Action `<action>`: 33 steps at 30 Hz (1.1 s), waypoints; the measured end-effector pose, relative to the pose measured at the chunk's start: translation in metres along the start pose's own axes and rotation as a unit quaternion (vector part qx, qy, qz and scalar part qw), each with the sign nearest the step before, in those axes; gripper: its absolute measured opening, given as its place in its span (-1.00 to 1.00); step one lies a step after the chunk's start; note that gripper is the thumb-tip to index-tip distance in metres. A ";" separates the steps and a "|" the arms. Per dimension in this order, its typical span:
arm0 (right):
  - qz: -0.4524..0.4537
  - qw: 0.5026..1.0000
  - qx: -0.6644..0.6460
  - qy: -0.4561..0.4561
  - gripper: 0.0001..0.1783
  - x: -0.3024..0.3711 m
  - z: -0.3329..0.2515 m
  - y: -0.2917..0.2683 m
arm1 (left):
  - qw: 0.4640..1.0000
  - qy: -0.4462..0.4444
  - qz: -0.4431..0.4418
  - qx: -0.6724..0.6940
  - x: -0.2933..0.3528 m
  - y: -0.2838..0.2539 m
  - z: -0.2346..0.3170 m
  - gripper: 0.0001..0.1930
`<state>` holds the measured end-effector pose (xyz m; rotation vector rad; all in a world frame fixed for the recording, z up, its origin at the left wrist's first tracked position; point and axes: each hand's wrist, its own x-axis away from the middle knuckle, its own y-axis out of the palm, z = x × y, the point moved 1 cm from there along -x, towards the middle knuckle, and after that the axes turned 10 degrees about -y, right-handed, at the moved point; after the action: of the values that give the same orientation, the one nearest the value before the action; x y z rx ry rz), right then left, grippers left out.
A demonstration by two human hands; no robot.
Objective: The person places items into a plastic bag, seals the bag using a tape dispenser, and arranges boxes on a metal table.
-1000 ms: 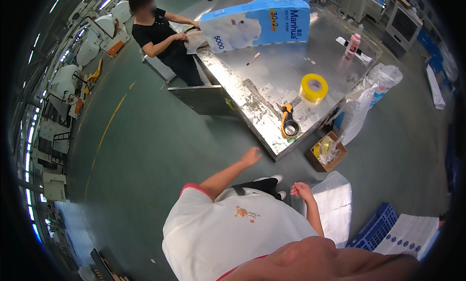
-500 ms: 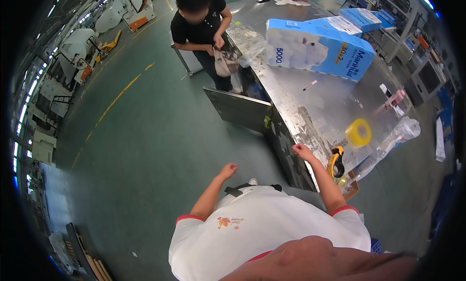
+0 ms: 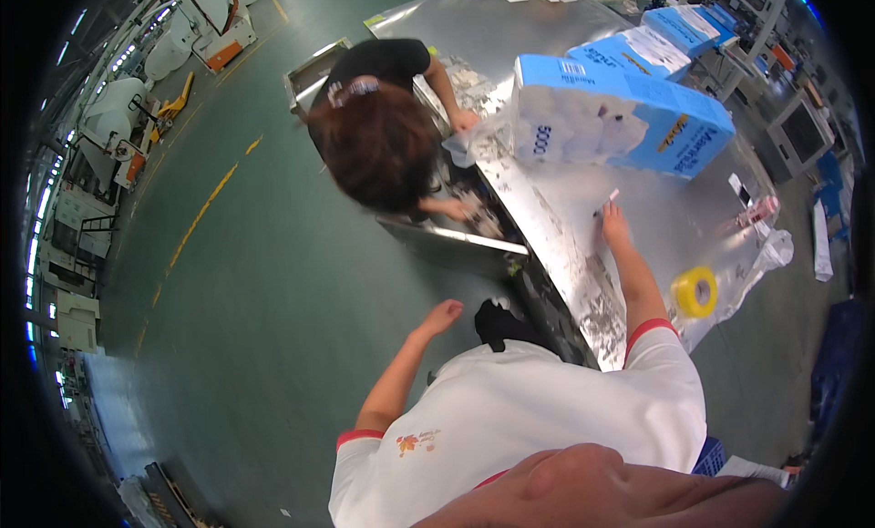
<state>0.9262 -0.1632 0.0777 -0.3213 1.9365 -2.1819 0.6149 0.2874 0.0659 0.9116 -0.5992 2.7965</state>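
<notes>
On the metal tabletop, my right hand (image 3: 614, 227) reaches forward with its fingers drawn together at a thin pink-and-white pen (image 3: 613, 195). The fingertips cover part of the pen, which still lies at the table surface. My left hand (image 3: 444, 316) hangs over the floor beside the table, loosely curled with nothing in it. Farther along the table stands a large blue-and-white plastic pack of paper rolls (image 3: 638, 127). A roll of yellow tape (image 3: 694, 292) lies to the right of my right forearm.
A co-worker (image 3: 378, 136) bends over an open compartment at the table's left side, by an open metal door (image 3: 456, 241). More blue packs (image 3: 629, 56) lie behind the large one. A pink bottle-like object (image 3: 758, 211) and crumpled clear plastic (image 3: 775, 250) lie near the right edge.
My right hand has moved forward from the table's near edge to the pen. The co-worker has bent down and put a hand into the compartment. The view has shifted slightly.
</notes>
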 end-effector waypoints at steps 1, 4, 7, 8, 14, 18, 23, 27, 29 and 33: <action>0.021 0.999 0.037 -0.011 -0.50 -0.016 0.008 0.010 | 1.000 0.004 -0.016 -0.002 -0.015 -0.004 0.016 -0.71; -0.027 0.991 0.131 -0.006 -0.60 -0.049 0.017 0.040 | 0.997 0.049 -0.044 -0.039 -0.045 -0.018 0.069 -0.72; -0.192 0.969 0.157 -0.003 -0.67 -0.063 -0.009 0.041 | 0.995 0.060 -0.078 0.015 -0.063 -0.033 0.129 -0.72; -0.252 0.954 0.161 0.005 -0.69 -0.065 -0.009 0.039 | 0.993 0.092 -0.069 0.006 -0.077 -0.035 0.147 -0.70; -0.186 0.960 -0.119 0.174 -0.72 -0.015 -0.015 0.018 | 0.910 0.357 0.181 -0.107 -0.176 -0.033 0.260 -0.31; -0.041 0.923 -0.270 0.270 -0.70 0.052 -0.067 0.013 | 0.877 0.389 0.283 -0.002 -0.252 -0.068 0.361 -0.20; 0.091 0.730 -0.584 0.343 -0.86 0.123 -0.138 0.000 | 0.882 0.264 0.098 0.378 -0.405 -0.154 0.445 -0.44; 0.134 0.577 -0.684 0.426 -0.82 0.168 -0.181 -0.010 | 0.881 0.154 -0.134 0.427 -0.415 -0.119 0.470 -0.34; 0.156 0.551 -0.693 0.438 -0.80 0.179 -0.195 -0.011 | 0.877 0.152 -0.203 0.409 -0.410 -0.112 0.463 -0.28; 0.163 0.480 -0.737 0.447 -0.77 0.159 -0.202 -0.041 | 0.916 0.183 -0.129 0.332 -0.325 -0.062 0.406 -0.31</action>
<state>0.7139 -0.0139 0.0997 1.1199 3.3520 0.3518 1.1095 0.1731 0.1934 0.4561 0.5202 2.8183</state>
